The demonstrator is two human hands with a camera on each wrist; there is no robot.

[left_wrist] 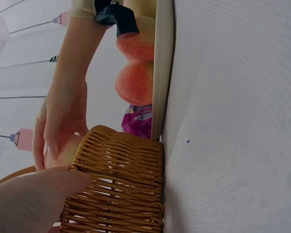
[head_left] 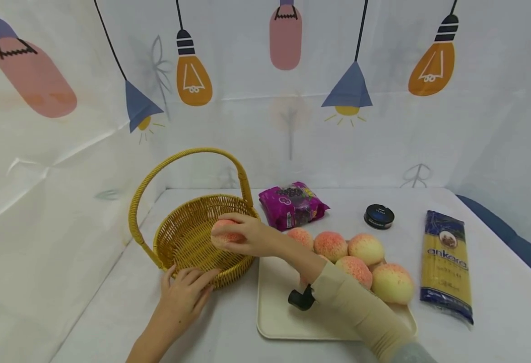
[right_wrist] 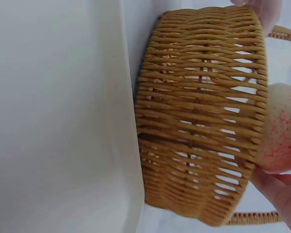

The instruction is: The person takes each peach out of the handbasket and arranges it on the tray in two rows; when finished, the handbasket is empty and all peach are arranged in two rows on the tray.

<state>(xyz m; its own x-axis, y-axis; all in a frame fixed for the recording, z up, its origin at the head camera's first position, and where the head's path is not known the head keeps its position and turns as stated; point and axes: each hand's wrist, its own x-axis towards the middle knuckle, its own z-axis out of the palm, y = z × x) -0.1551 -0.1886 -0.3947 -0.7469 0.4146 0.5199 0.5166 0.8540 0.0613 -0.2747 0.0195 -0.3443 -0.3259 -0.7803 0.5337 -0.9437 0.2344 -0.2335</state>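
Observation:
My right hand [head_left: 252, 236] grips a peach [head_left: 222, 235] over the right side of a wicker basket [head_left: 193, 237] with a tall arched handle. In the right wrist view the peach [right_wrist: 281, 128] shows at the basket's rim, pale with red speckles. My left hand [head_left: 185, 290] holds the basket's near rim, fingers over the edge; in the left wrist view its thumb [left_wrist: 63, 183] lies along the rim. Several more peaches [head_left: 331, 246] sit on a cream tray [head_left: 272, 322] right of the basket, partly hidden by my right forearm.
Behind the tray lies a purple packet [head_left: 292, 205] with dark fruit printed on it. A round black tin [head_left: 379, 216] stands further right, and a blue and yellow pasta packet [head_left: 447, 264] lies near the table's right side. A printed cloth hangs behind.

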